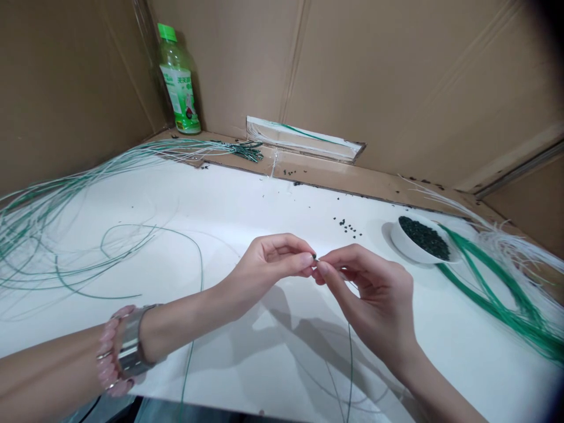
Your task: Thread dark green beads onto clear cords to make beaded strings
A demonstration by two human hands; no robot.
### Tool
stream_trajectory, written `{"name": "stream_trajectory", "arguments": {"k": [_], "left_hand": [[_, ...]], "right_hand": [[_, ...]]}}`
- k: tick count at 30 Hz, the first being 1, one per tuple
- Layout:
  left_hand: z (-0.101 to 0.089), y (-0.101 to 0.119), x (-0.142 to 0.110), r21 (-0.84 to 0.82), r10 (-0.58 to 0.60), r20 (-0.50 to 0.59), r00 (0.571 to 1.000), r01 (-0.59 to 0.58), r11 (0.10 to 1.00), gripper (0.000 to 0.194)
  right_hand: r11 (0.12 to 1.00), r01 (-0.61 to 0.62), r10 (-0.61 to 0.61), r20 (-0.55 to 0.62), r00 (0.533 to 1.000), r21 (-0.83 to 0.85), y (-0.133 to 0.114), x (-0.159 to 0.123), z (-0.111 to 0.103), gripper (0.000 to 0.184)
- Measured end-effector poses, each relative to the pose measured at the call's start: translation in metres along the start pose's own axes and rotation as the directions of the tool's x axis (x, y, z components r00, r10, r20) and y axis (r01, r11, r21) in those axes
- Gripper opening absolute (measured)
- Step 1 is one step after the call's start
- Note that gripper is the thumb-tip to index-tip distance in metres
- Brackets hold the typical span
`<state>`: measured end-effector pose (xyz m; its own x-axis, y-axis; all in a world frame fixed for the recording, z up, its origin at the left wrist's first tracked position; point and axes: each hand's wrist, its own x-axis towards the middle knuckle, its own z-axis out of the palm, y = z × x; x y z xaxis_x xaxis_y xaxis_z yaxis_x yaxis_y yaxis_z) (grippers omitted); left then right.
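Pinching a dark bead (314, 256), the left hand (268, 264) is clamping its grip just left of the white bowl (409, 249), while the right hand (374, 294) is closing its grip on thin green wire (349, 364), steadying it against the bead.

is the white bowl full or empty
Mostly full: the white bowl holds a heap of small dark green pieces that reaches close to its rim.
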<state>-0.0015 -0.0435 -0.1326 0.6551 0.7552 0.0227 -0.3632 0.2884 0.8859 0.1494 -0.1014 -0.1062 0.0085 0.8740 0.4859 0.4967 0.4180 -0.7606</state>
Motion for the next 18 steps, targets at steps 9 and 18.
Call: {"name": "stream_trajectory", "arguments": {"k": [9, 18], "left_hand": [[0.0012, 0.0006, -0.0014, -0.004, 0.014, -0.003, 1.0, -0.014, 1.0, 0.006], [0.0027, 0.0008, -0.0015, 0.011, 0.029, -0.022, 0.999, -0.029, 1.0, 0.005]], "right_hand": [[1.0, 0.006, -0.006, -0.019, 1.0, 0.023, -0.0007, -0.0003, 0.0006, 0.006], [1.0, 0.002, -0.002, -0.024, 1.0, 0.015, -0.0005, -0.0004, 0.0013, 0.006]]}}
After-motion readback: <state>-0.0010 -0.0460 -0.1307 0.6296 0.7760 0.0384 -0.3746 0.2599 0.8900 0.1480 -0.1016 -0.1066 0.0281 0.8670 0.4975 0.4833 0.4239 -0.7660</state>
